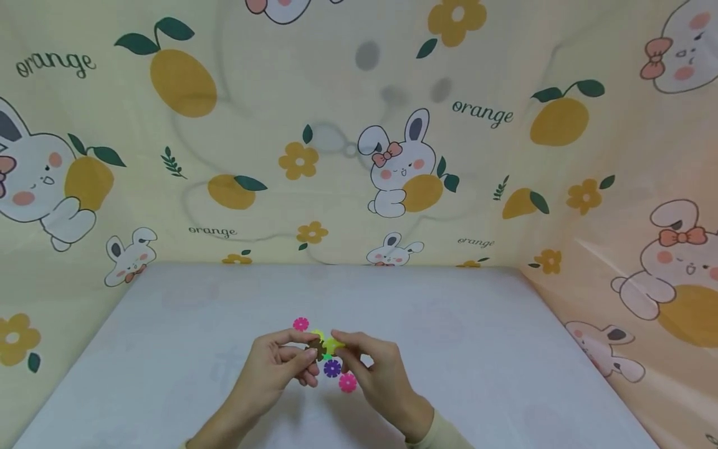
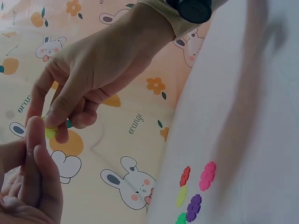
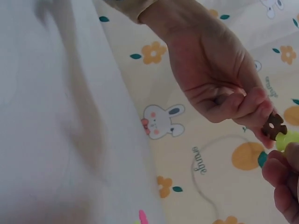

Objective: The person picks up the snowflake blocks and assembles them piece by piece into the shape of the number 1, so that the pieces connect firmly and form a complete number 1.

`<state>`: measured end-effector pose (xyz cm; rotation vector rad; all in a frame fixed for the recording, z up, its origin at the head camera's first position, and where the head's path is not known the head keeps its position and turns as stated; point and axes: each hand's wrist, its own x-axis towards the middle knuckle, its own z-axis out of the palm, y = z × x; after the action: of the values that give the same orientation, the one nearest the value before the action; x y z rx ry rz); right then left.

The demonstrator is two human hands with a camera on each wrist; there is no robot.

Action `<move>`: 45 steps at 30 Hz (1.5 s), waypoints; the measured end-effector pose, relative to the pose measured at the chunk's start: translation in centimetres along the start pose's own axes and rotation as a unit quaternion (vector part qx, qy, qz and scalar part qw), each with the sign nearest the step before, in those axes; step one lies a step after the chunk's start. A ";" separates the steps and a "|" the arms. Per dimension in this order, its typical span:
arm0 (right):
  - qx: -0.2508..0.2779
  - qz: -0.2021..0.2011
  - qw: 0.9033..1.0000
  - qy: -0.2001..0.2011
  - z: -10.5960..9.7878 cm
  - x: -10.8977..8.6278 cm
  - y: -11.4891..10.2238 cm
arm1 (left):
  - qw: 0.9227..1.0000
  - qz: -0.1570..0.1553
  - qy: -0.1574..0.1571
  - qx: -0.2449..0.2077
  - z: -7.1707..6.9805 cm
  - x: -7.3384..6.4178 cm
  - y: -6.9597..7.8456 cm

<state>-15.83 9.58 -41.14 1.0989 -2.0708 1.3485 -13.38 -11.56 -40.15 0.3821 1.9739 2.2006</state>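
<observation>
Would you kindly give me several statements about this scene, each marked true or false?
1. The left hand pinches a brown disc. True.
2. The right hand holds nothing. False: it pinches a yellow disc.
3. Those two discs are far apart. False: they touch or nearly touch.
4. A purple disc lies on the table. True.
5. The wall cloth is plain. False: it is patterned.

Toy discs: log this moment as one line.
left hand: pinches brown disc | right hand: pinches yellow disc | contact: edges meet | table: purple disc, pink discs
</observation>
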 end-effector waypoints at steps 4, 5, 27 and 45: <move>-0.006 -0.036 0.999 -0.002 0.3 -0.1 0.2 | 1.000 -0.018 0.000 0.009 0.0 -0.1 0.3; -0.008 -0.041 0.999 -0.002 0.4 -0.1 0.2 | 1.000 -0.022 0.000 0.010 -0.1 -0.1 0.3; 0.259 0.248 0.933 -0.034 -0.4 0.5 0.4 | 0.887 0.208 0.130 0.390 0.9 -0.6 -0.3; 0.316 0.300 0.899 -0.050 0.2 0.3 0.2 | 0.934 0.169 0.036 0.311 1.4 -0.4 -1.2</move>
<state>-16.16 9.31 -41.08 0.7633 -2.1991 2.4374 -12.62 -10.19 -41.21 0.7778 2.8040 1.6964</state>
